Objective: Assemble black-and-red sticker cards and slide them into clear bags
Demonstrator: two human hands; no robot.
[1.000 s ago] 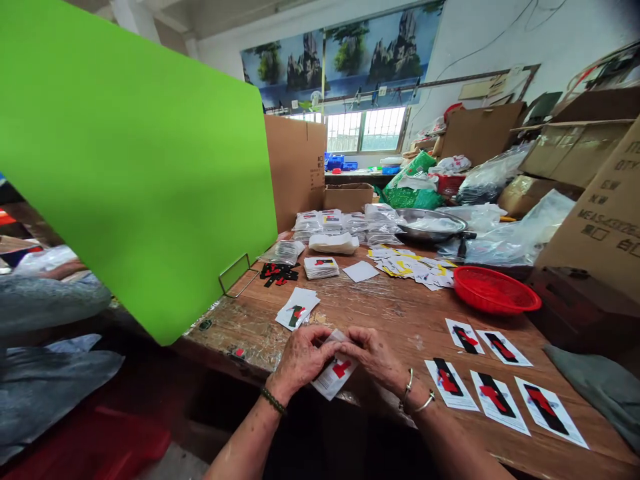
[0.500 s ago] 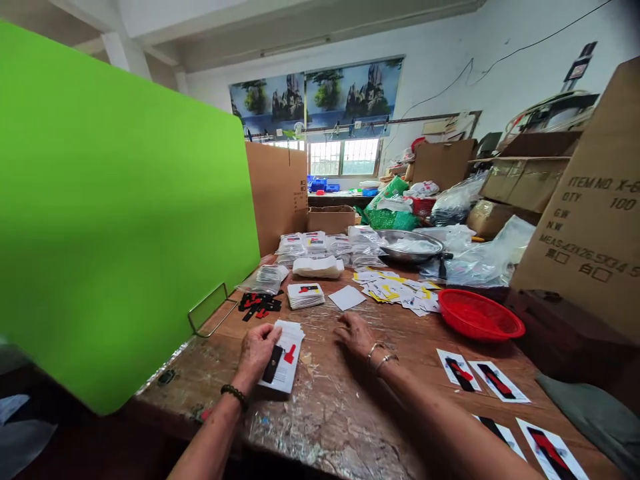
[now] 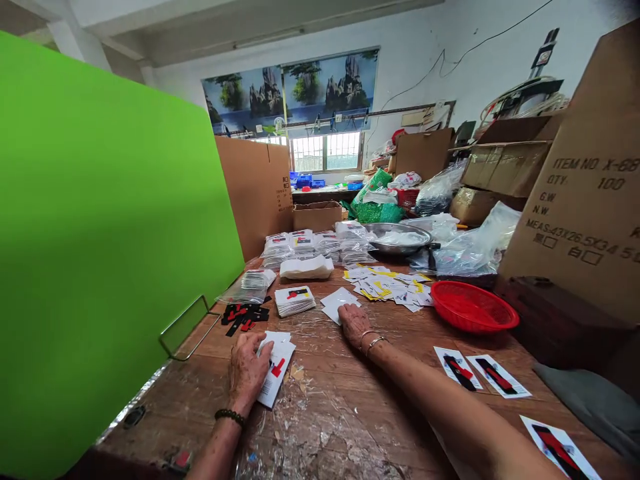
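Left hand (image 3: 249,365) loosely open on printed cards (image 3: 277,373); right hand (image 3: 354,323), two o'clock, at white sheets (image 3: 334,304), grip unclear; I fear dragging scatters cards.

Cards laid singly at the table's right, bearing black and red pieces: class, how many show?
3 visible: a left card and its neighbour in front of the red basket, and a lower card at the picture's bottom right. The right forearm may hide more.

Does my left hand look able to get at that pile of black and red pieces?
Probably yes: the black and red pieces lie just beyond your left hand, with nothing visible blocking the way, though that hand is on the printed cards.
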